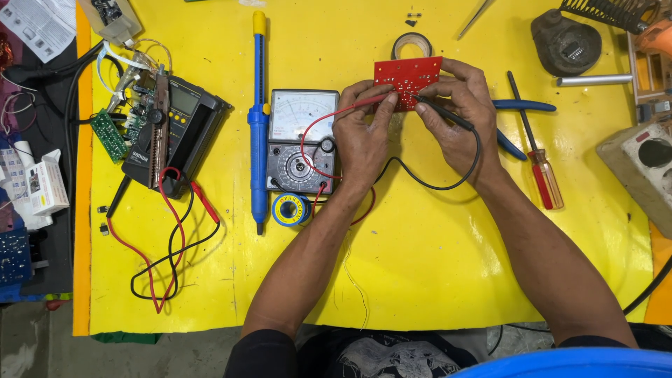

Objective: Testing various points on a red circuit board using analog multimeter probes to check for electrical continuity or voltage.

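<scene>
On the yellow mat (420, 266) I see the grey analog multimeter (302, 140) beside my left hand (360, 140), which pinches the red probe (364, 103) onto the small red circuit board (408, 82). My right hand (458, 115) pinches the black probe (444, 113) there; probing is underway.

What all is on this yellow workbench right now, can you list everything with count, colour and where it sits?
circuit board: 1, red, top centre, held in both hands
red probe: 1, in left hand, tip on board
black probe: 1, in right hand, tip on board
analog meter: 1, grey, left of the hands
desoldering pump: 1, blue and yellow, left of analog meter
solder spool: 1, blue, below analog meter
digital meter: 1, black, left side
tape roll: 1, pale, above board
pliers: 1, blue handles, right of hands
screwdriver: 1, red handle, right
left hand: 1, gripping red probe
right hand: 1, gripping black probe
</scene>
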